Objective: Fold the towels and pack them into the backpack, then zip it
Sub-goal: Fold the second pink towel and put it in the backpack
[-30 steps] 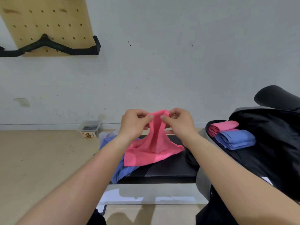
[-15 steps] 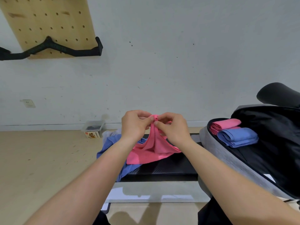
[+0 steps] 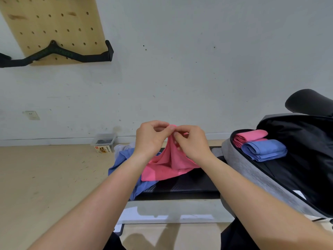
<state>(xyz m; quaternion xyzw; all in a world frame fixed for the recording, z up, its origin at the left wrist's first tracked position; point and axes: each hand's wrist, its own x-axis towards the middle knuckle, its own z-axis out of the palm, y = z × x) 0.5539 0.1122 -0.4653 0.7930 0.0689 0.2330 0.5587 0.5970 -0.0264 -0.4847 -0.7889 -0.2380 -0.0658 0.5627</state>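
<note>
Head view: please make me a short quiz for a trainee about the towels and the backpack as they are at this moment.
1. Fill in: the left hand and the right hand both pinch the top of the ___ towel.
2. How many folded towels lie in the backpack? A) one B) two C) four
3. True or false: the backpack is zipped shut.

Key
1. pink: the pink towel hangs from both hands.
2. B: the folded pink one and the folded blue one.
3. False: it lies open.
</note>
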